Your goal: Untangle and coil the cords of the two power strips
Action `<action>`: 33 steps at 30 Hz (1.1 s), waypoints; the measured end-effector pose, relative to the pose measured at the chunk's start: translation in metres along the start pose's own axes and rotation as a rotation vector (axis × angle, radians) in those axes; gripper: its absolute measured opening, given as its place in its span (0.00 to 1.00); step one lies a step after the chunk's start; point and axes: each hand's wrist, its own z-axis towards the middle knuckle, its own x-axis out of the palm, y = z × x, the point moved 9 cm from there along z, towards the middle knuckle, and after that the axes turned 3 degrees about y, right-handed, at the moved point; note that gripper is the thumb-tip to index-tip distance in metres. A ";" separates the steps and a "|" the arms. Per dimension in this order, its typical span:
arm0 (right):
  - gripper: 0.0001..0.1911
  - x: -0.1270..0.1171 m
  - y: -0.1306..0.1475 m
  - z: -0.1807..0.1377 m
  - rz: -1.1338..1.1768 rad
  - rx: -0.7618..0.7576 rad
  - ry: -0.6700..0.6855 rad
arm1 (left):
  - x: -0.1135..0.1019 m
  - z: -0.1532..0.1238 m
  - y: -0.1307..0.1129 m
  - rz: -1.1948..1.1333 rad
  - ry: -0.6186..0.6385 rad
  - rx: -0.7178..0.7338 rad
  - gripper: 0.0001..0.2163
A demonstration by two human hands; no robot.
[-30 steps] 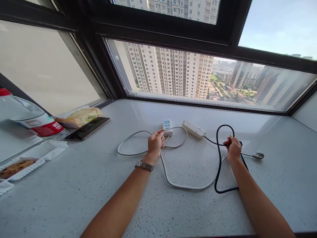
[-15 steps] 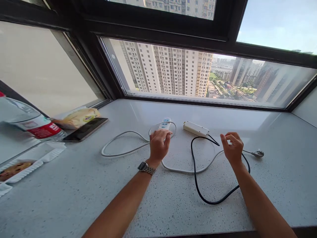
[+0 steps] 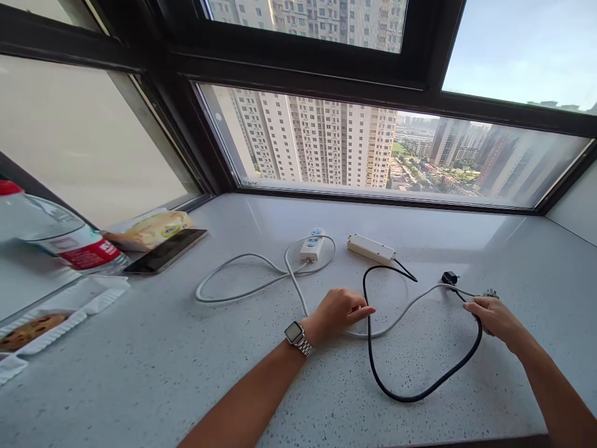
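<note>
Two power strips lie on a speckled window ledge (image 3: 140,386). One is a white strip with blue sockets (image 3: 312,246), and its white cord (image 3: 242,289) loops left, then runs right to a grey plug (image 3: 489,292). The other is a plain white strip (image 3: 372,249) with a black cable (image 3: 410,395) that curls in a loop and ends in a black plug (image 3: 449,277). My left hand (image 3: 340,311) rests flat on the white cord, fingers stretched toward the black loop. My right hand (image 3: 495,318) is curled around the white cord just beside its grey plug.
At the left stand a water bottle with a red label (image 3: 60,239), a snack packet (image 3: 152,229), a dark phone (image 3: 165,252) and a white tray holding a cookie (image 3: 32,320). Black window frames close off the back of the ledge.
My left hand left the socket strip and slid toward me onto the white cord. My right hand let go of the black plug and moved right to the white cord's plug end.
</note>
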 end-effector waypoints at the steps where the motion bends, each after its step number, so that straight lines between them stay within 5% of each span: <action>1: 0.23 -0.003 0.007 -0.004 0.117 -0.009 0.059 | 0.004 0.001 0.001 -0.005 0.024 -0.024 0.24; 9: 0.21 -0.044 0.054 -0.035 0.623 -0.096 0.290 | 0.005 0.000 0.015 0.015 0.008 -0.146 0.21; 15: 0.24 -0.086 0.035 -0.039 0.522 -0.091 0.095 | 0.005 0.002 0.006 -0.031 0.011 -0.093 0.17; 19: 0.23 -0.091 0.061 -0.044 0.454 -0.210 -0.108 | -0.005 0.003 0.008 -0.093 -0.112 -0.115 0.20; 23: 0.22 -0.049 0.117 -0.045 0.456 -0.464 -0.265 | -0.013 0.002 0.014 -0.275 -0.207 -0.144 0.23; 28: 0.20 0.059 0.192 -0.035 0.242 -0.753 -0.329 | 0.001 0.003 0.024 -0.937 -0.215 -0.248 0.30; 30: 0.19 0.107 0.218 -0.033 0.097 -0.864 -0.256 | 0.006 0.002 0.032 -1.229 -0.266 -0.338 0.29; 33: 0.14 0.159 0.228 -0.024 0.028 -0.839 -0.028 | -0.005 -0.006 0.052 -1.445 -0.482 -0.468 0.21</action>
